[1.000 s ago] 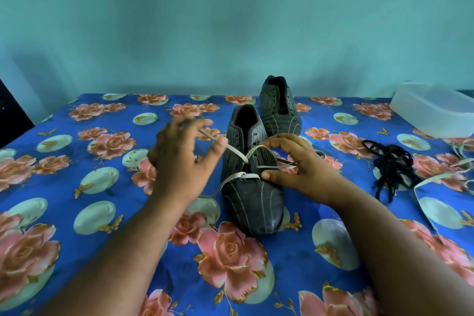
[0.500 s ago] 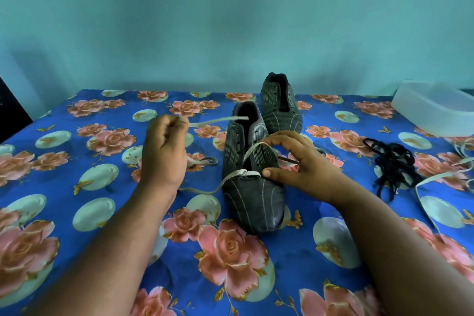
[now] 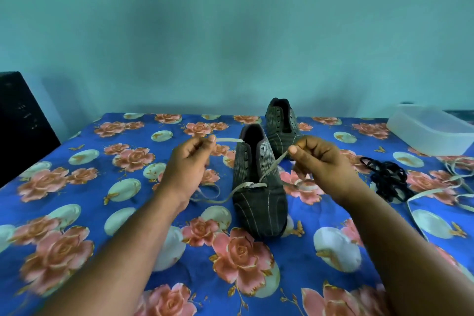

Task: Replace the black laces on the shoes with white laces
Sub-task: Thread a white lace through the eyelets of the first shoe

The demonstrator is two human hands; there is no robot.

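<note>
A plain teal wall (image 3: 230, 33) stands behind a table spread with a blue cloth (image 3: 77, 213) printed with pink roses and pale discs. Two dark pinstriped shoes sit on it: the near shoe (image 3: 259, 195) at the centre, toe toward the camera, and the far shoe (image 3: 280, 120) just behind it and slightly right, its toe hidden by the near one's heel. One white lace (image 3: 247, 185) crosses the lowest eyelets of the near shoe; the upper eyelets show as bare dark dots. The left hand (image 3: 187, 169), left of the shoe, is closed with thumb and forefinger pinching one end of this lace, the tip sticking out to the right toward the shoe's opening, and a slack loop lies on the cloth under the wrist. The right hand (image 3: 320, 161), right of the shoe, is likewise closed and pinches the other end, which runs taut and slanting down to the eyelets. How the lace passes inside either fist cannot be seen. Farther right lies a tangled heap of black laces (image 3: 387, 177); how many are in it is impossible to tell. Beyond it a second white lace (image 3: 436, 192) trails along the right edge, partly cut off. A translucent plastic tub (image 3: 431, 131) sits at the far right corner, also cropped, and a dark object (image 3: 20, 120) is cut off at the left edge, its identity unclear.
</note>
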